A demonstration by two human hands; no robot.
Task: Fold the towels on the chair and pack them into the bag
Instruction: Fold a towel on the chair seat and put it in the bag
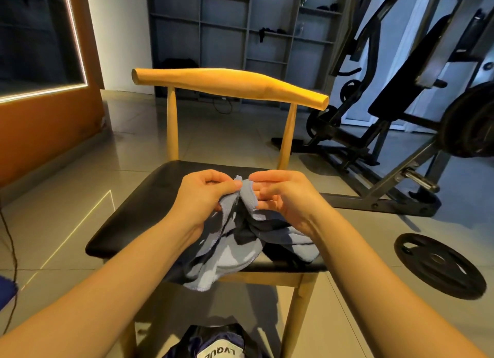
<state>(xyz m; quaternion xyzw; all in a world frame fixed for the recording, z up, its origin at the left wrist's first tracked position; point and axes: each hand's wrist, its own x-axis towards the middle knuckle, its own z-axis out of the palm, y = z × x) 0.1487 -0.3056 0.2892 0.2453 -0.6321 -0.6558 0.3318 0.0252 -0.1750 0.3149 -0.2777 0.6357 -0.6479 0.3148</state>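
The towel (232, 245) is pinched at its top edge in both grips — left hand (205, 194) and right hand (283, 194) nearly touching — with its crumpled bulk trailing below them onto the chair (149, 197) (bag (222, 340) lower still).

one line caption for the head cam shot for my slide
Left hand and right hand pinch a blue towel over the black chair seat; bag on the floor below.

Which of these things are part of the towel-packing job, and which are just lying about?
Part of the job: towel, pinched by left hand and right hand; chair under it; bag on the floor below.
Just lying about: weight plate, gym machine, shelves.
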